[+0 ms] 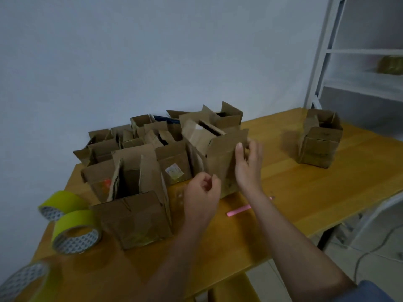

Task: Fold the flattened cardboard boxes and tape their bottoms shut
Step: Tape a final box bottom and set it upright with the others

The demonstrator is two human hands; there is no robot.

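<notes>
- The right hand (248, 164) rests against the front wall of an upright brown cardboard box (220, 162) at mid-table, thumb up its face and fingers spread round the right edge.
- The left hand (201, 192) hovers at the box's lower left, fingers curled inward; blur hides whether it pinches anything.
- The step looks like setting this box down: steady both walls and keep the flaps clear.
- A crowd of open brown boxes (133, 162) presses close on its left.
- Yellow tape rolls (76, 231) and a pink stick (238, 210) lie on the orange wooden table (327, 192).
</notes>
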